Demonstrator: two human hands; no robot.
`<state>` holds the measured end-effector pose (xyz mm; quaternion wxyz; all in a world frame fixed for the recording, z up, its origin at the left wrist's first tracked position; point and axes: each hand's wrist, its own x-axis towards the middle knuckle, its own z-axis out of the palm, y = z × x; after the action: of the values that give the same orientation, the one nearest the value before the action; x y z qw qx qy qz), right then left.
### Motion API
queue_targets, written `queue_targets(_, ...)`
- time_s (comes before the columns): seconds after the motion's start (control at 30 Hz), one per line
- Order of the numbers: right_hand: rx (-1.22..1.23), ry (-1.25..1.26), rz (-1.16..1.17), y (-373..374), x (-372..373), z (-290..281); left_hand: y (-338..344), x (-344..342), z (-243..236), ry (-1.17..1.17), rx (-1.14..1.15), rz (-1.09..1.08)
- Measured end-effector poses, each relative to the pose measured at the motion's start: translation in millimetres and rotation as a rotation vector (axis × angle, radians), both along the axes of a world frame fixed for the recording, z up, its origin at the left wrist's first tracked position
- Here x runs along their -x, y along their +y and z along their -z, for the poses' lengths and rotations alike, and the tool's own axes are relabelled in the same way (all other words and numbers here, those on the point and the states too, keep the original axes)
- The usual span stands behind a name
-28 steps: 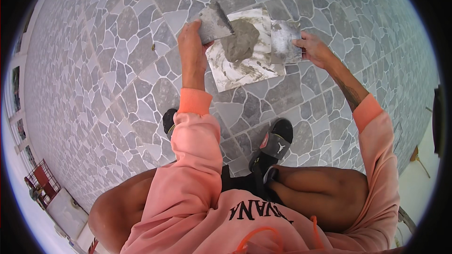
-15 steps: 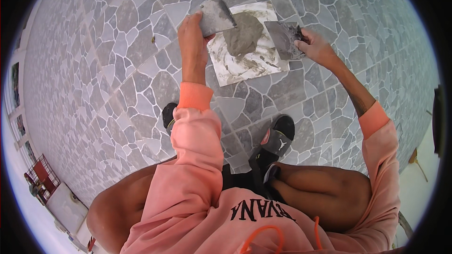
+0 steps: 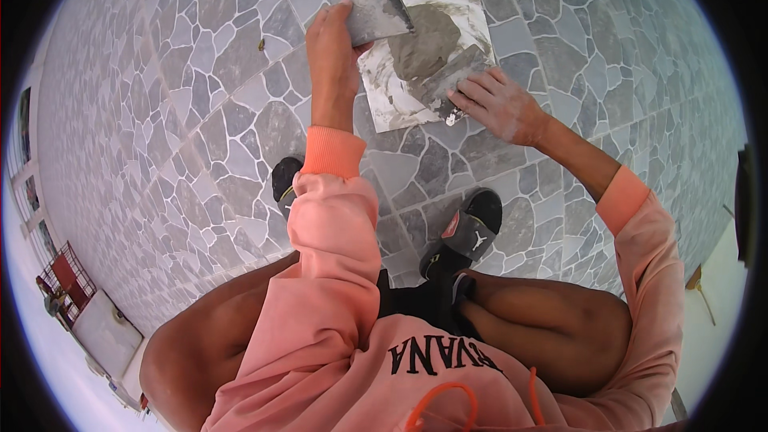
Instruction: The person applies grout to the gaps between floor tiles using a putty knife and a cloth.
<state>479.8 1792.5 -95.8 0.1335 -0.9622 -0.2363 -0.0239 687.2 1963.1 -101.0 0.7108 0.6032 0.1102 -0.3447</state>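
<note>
A mound of wet grey mortar [image 3: 426, 38] lies on a white square board [image 3: 386, 118] smeared with the same mix. My left hand [image 3: 332, 36] is closed on a flat grey scraper [image 3: 372, 12], held at the board's upper left beside the mound. In my right hand [image 3: 508, 108], fingers closed over its back edge, is a second grey scraper [image 3: 450, 80]. Its blade is tilted over the lower right of the board, against the near side of the mound. The right thumb is hidden.
Grey stone-patterned tiles [image 3: 232, 112] with pale joints spread all round. My feet in dark slides [image 3: 472, 224] stand close below the board. A red wire rack [image 3: 68, 276] and a white box-like object [image 3: 104, 332] are at the far lower left.
My right hand has swung the scraper from the board's right edge inward and toward me, onto its lower right by the mound. The left hand and its scraper have barely shifted.
</note>
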Motion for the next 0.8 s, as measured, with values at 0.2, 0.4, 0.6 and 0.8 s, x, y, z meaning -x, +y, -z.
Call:
queue_targets(0.2,0.057,0.150,-0.031,-1.8,16.2,29.4,-1.9,1.6,1.1,0.025,-0.015,-0.034)
queue_targets(0.4,0.087,0.189,0.015,2.9,-3.3,22.1,1.9,0.1,3.4,0.008,-0.012,-0.043)
queue_targets(0.6,0.065,0.068,0.003,6.7,-10.9,9.9,3.2,-5.0,-5.4,-0.008,0.015,-0.051)
queue_targets(0.8,0.116,0.165,-0.025,-0.2,-7.8,20.9,-0.8,-0.6,-7.2,0.023,0.025,-0.051)
